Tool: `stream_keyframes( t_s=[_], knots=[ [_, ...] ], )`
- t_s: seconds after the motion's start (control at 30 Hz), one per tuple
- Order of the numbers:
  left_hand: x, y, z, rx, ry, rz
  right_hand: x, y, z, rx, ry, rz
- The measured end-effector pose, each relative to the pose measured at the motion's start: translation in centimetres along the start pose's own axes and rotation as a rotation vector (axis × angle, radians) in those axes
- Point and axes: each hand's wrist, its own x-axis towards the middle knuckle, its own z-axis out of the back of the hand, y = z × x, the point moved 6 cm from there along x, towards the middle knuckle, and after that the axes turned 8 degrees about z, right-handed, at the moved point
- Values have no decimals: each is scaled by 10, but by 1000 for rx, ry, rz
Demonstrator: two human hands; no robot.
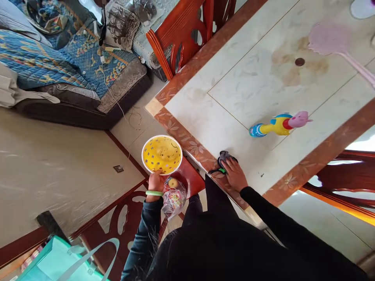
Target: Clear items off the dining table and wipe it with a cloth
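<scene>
Here the right hand (235, 174) lies fingers-down on a dark cloth (225, 160) at the near edge of the dining table (263, 78), on the brown floral border; its fingers are spread flat over the cloth, not clenched. A green-tipped bit of the cloth sticks out to the left of the fingers. Beyond the cloth the pale tabletop is open almost to the far side.

The left hand (155, 182), with a green bangle (154, 193) on the wrist, grips the near rim of a yellow perforated bowl (162, 154) held out over the floor, left of the table corner. The bowl looks empty inside. Just below it, touching the same hand, hangs a clear plastic bag (173, 197) with colourful packets and a small yellowish round thing at its top; I cannot tell which fingers hold it.

On the table, right of the cloth and well apart from it, a bright toy bird (278, 125) lies on its side. Farther away a pink fly swatter (334, 43) lies near the right edge. A red wooden chair (187, 35) stands at the far table edge, another chair's seat (190, 177) sits beneath the bowl, and a teal tote bag (64, 261) is at the near left. A sofa with a blue quilt (58, 58) fills the far left.
</scene>
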Motion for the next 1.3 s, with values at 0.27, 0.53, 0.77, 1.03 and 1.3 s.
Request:
stream_keyframes(
  t_s=[0.27, 0.53, 0.77, 1.03, 1.3],
  knots=[
    [-6, -5, -17, 28, 76, -89, 294, -53, 52, -1, -186, -303],
    [-1, -33, -84, 99, 207, -143, 199, -61, 59, 45, -117, -115],
    [17, -40, -105, 80, 188, -147, 398, -91, 90, 36, -211, -371],
    [19, -87, -124, -33, 133, -267, 418, -94, 107, -20, -44, -129],
    [43, -95, -51, -63, -58, -288, 549, -133, 121, -26, -168, -362]
  ],
)
